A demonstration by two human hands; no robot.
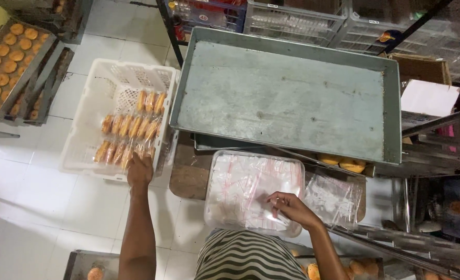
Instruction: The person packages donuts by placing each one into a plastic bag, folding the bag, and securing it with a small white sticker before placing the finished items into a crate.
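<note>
My left hand (139,170) reaches down into a white plastic crate (92,111) on the floor and rests on the nearest of several clear bags of golden buns (131,129) lying in rows there. My right hand (290,206) lies on a stack of clear plastic bags (245,186) inside a clear shallow tub (214,161) in front of me, fingers pinching at the top bag. A large empty grey metal tray (287,96) sits just beyond the tub.
Trays of round buns (4,62) stand on a rack at the far left. Under the grey tray another tray holds a few buns (344,163). Loose bags (333,199) lie right of the tub. Crates and shelving line the back and right.
</note>
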